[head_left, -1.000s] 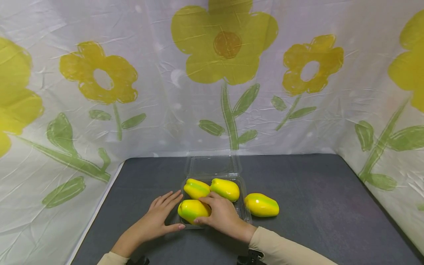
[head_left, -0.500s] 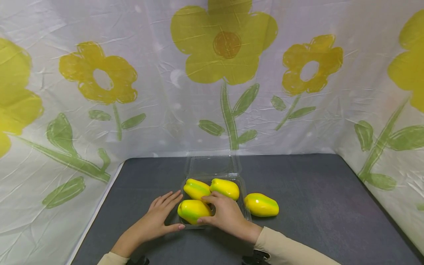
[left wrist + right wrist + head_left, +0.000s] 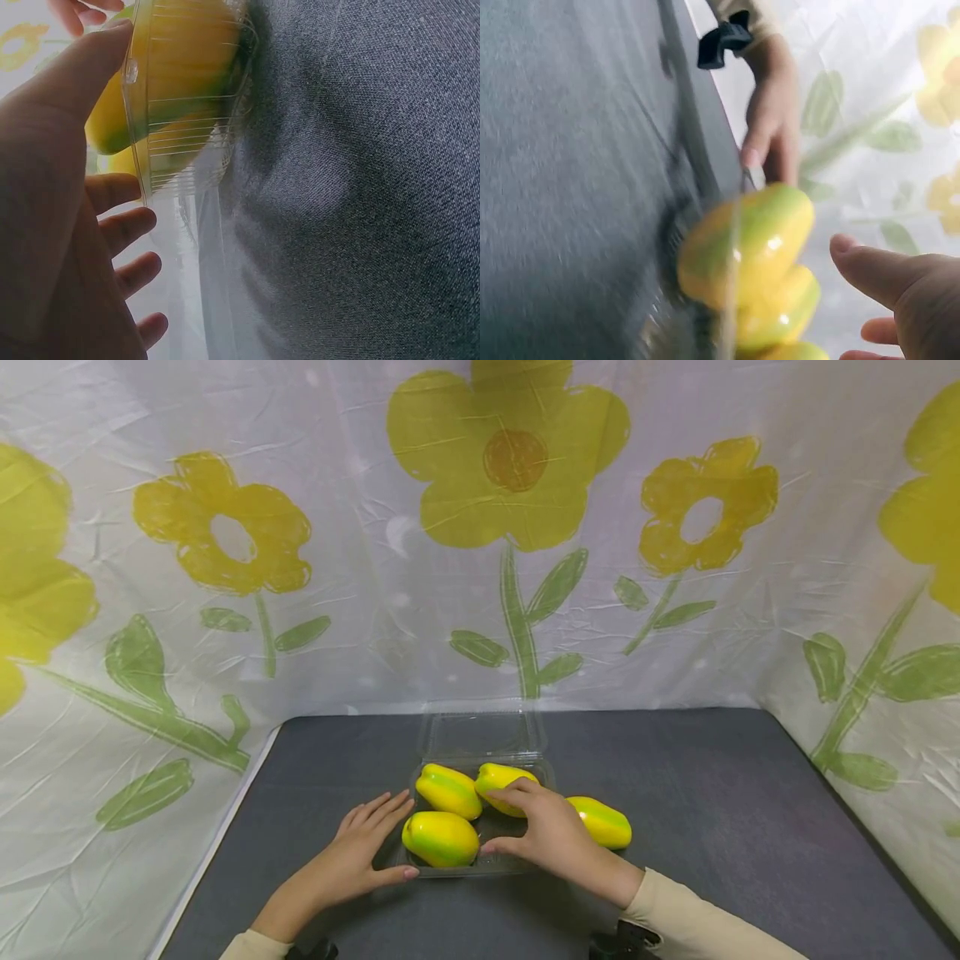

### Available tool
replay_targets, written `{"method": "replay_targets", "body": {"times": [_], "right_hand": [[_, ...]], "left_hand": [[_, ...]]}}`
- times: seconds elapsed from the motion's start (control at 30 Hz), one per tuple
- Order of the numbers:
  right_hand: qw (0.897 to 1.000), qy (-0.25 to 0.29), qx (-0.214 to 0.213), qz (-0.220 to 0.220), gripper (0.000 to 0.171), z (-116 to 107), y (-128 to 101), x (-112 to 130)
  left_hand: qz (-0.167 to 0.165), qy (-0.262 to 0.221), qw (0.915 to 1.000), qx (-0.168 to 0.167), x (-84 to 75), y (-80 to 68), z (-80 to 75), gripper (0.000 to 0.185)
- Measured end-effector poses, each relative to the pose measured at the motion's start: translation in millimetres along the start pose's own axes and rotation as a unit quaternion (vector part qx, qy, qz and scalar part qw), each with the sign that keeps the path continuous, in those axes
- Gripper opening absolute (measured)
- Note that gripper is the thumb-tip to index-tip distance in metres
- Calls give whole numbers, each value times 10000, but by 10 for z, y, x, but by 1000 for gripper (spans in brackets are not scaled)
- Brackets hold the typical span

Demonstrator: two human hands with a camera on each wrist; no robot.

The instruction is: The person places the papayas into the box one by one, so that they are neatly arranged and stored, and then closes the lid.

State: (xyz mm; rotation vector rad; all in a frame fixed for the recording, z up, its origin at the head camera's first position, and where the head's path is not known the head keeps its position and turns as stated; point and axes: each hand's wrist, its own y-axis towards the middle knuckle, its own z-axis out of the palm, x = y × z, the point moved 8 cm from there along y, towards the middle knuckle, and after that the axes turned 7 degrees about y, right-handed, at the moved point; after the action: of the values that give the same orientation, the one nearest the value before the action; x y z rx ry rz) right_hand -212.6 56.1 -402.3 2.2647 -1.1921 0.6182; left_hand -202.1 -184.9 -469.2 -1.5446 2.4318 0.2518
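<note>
While three yellow-green mangoes lie in the clear plastic box (image 3: 551,770), the left hand (image 3: 358,852) rests flat on the dark desk (image 3: 720,810) against the box's left side, fingers straight and relaxed, thumb along the front edge, gripping nothing. Just right of its fingertips lies the front mango (image 3: 440,838). The right hand (image 3: 551,835) hovers over the right part of the box with fingers loosely spread and thumb pointing at the front mango; it holds nothing. Beyond its fingertips are the two back mangoes (image 3: 448,790), the right one partly covered by the fingers. A fourth mango (image 3: 606,823) lies on the desk outside the box, just behind the right hand. The box's lid (image 3: 480,734) stands open beyond both hands.
</note>
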Motion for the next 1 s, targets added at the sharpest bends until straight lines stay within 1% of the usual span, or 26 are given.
{"method": "replay_targets", "body": {"times": [0.23,0.37,0.5,0.67,0.87,1.0], "right_hand": [[9990,-227,-366,-85,66,-323,-69,-142],[9982,-307,-521,50,65,-485,-117,-274],[9974,-383,-578,212,64,-627,-167,-438],[9972,-443,-442,416,63,-696,-227,-661],[9971,-459,-100,597,62,-643,-271,-885],[9969,-415,160,649,63,-584,-282,-992]], "left_hand": [[66,32,10000,-53,-40,-5,-24,92],[10,14,10000,-15,-17,-1,-7,93],[-4,2,10000,10,-9,5,-2,93],[15,-24,10000,42,-37,4,-21,92],[49,-37,10000,52,-52,-3,-29,92],[62,-55,10000,36,-45,-2,-20,92]]}}
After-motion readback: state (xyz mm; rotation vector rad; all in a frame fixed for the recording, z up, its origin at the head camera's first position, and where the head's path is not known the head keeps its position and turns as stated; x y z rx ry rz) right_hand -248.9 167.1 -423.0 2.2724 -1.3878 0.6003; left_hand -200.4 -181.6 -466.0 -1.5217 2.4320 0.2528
